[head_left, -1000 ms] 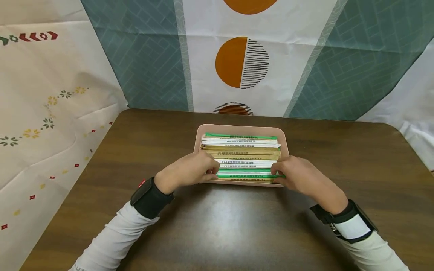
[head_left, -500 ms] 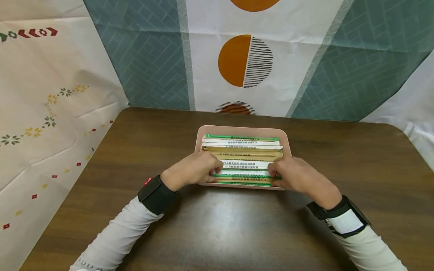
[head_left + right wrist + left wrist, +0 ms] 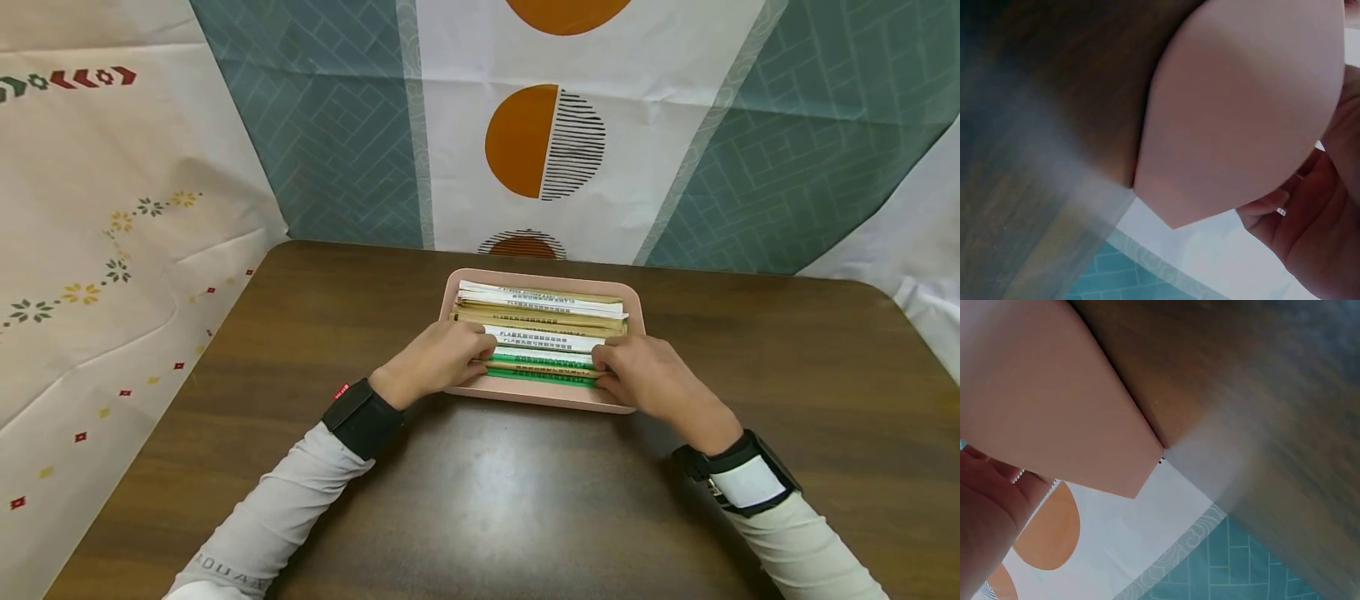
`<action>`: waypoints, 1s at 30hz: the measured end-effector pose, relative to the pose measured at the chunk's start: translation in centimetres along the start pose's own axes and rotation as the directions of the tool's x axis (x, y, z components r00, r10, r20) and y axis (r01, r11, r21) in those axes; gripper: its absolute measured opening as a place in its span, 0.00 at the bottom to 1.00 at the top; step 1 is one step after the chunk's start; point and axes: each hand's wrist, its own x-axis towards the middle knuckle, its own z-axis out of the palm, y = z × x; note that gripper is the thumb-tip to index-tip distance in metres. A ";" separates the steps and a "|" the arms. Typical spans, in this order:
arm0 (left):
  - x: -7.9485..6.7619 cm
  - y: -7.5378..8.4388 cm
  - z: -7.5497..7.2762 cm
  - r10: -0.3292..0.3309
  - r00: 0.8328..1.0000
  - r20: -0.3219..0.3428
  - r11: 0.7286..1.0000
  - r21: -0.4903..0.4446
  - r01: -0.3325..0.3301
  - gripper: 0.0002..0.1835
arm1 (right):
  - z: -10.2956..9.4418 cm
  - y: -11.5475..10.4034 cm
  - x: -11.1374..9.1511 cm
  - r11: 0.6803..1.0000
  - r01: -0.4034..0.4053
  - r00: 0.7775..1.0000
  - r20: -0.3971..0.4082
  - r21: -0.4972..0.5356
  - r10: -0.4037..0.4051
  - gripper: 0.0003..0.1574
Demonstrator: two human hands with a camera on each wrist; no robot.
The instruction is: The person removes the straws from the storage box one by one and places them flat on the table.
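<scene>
A pink tray (image 3: 558, 396) on the table holds several paper-wrapped straws (image 3: 542, 340) lying crosswise, in white, tan and green wrappers. At the left ends of the near straws, my left hand (image 3: 442, 358) pinches them between thumb and fingers. My right hand (image 3: 651, 377) grips the same bunch by its right ends. Green-wrapped straws (image 3: 540, 377) lie nearest me, with a strip of bare tray floor in front. Both wrist views are filled mostly by the tray's outer wall (image 3: 1060, 394), (image 3: 1241, 112); the fingertips are hidden behind its rim there.
The brown wooden table (image 3: 480, 508) spreads around the tray. A patterned cloth (image 3: 345, 142) hangs behind the table's back edge, and a pale flowered cloth (image 3: 97, 350) drapes along its left side.
The straws have shifted toward the tray's far side, baring floor at the near side. The green straw at the back has gone from sight. Both hands moved slightly away from me with the bunch.
</scene>
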 end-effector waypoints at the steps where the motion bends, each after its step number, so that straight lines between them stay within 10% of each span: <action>1: 0.1 0.0 0.0 -0.008 1.000 0.003 1.000 0.007 0.008 0.11 | 0.1 0.0 0.0 1.000 -0.005 1.000 -0.013 -0.007 0.005 0.19; 19: -0.9 1.1 -1.5 0.021 0.991 -0.131 1.000 0.026 -0.018 0.07 | -0.7 -0.2 -1.3 0.999 -0.041 0.988 -0.150 0.025 0.044 0.12; 30: -3.5 3.8 -3.3 0.216 0.922 -0.322 0.967 0.204 -0.155 0.11 | -2.7 -2.3 -3.7 0.999 0.029 0.956 -0.292 0.026 -0.020 0.13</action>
